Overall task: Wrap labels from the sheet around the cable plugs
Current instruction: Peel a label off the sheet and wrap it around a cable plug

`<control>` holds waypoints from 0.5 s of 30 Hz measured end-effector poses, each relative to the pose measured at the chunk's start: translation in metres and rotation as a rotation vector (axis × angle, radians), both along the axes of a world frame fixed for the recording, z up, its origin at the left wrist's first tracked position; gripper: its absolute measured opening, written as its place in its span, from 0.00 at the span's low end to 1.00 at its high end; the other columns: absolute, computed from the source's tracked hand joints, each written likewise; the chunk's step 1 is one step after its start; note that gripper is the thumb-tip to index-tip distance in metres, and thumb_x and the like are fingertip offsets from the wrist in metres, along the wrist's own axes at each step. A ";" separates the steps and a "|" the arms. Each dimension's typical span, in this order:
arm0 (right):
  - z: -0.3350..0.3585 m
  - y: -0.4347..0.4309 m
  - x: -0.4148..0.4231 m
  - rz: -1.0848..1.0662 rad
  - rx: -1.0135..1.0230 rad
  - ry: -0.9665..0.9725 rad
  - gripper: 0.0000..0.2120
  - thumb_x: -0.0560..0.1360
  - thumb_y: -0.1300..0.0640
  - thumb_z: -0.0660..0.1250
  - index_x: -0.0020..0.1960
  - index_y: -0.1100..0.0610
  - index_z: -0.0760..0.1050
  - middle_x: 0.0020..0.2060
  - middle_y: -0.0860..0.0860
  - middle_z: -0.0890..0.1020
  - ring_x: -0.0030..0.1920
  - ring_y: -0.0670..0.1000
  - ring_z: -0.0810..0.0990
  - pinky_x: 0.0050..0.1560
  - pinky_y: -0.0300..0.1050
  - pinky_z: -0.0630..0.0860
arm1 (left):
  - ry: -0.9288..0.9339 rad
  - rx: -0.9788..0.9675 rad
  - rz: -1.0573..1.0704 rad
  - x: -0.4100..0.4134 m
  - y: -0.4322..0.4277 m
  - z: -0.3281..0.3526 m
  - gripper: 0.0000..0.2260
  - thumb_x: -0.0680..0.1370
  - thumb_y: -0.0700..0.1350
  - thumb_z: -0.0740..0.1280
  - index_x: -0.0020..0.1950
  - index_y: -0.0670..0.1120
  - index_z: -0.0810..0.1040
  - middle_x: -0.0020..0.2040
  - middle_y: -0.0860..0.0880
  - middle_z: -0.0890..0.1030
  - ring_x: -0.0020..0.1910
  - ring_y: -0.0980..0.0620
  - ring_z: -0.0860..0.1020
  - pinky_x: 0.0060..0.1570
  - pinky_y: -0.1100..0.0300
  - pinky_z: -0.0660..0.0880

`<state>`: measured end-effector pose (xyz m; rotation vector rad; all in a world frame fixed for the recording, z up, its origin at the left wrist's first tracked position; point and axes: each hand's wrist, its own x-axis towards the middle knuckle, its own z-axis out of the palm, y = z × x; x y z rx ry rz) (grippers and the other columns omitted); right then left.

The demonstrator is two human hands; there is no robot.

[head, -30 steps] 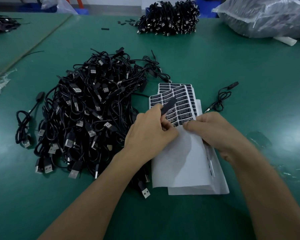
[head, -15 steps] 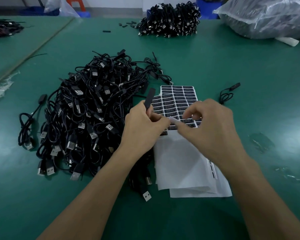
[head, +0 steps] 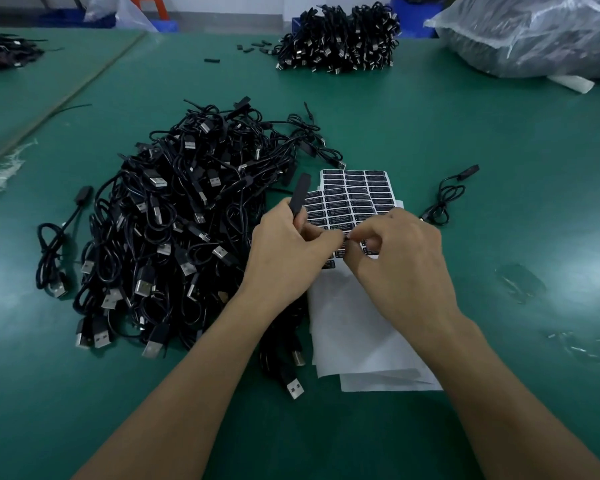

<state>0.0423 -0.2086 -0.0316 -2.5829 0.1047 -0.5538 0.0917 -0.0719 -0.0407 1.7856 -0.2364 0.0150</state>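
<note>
White print on the label sheet [head: 357, 188] is too small and blurred to read.

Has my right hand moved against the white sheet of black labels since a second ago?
Yes: right hand slid left, over black rows of the white label sheet.

The table [head: 430, 116] is uniform dark green. The label sheet [head: 361, 341] is white, its far part carrying a grid of black labels [head: 357, 199] with white print. Left of the label sheet, the cable pile [head: 174, 220] is black with silver connector ends; the plug [head: 300, 192] is plain black.
</note>
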 end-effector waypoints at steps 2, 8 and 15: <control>0.002 -0.004 0.002 -0.005 0.169 -0.004 0.04 0.74 0.57 0.72 0.40 0.50 0.82 0.35 0.45 0.80 0.38 0.45 0.78 0.40 0.40 0.73 | 0.029 -0.021 -0.021 -0.001 -0.001 0.002 0.13 0.71 0.53 0.66 0.37 0.49 0.65 0.31 0.52 0.75 0.34 0.55 0.77 0.41 0.46 0.75; 0.012 -0.014 0.005 0.029 1.013 0.143 0.10 0.73 0.59 0.74 0.34 0.51 0.84 0.24 0.43 0.72 0.25 0.41 0.68 0.23 0.30 0.63 | 0.029 -0.032 -0.094 -0.003 0.003 0.007 0.17 0.77 0.50 0.53 0.30 0.52 0.71 0.35 0.41 0.77 0.31 0.54 0.69 0.38 0.55 0.67; 0.017 -0.013 0.006 0.128 1.342 0.239 0.09 0.74 0.62 0.72 0.36 0.52 0.83 0.32 0.47 0.79 0.33 0.44 0.77 0.26 0.34 0.68 | -0.027 -0.005 -0.178 0.002 0.006 0.000 0.17 0.84 0.45 0.61 0.44 0.33 0.77 0.39 0.47 0.70 0.36 0.54 0.72 0.31 0.62 0.73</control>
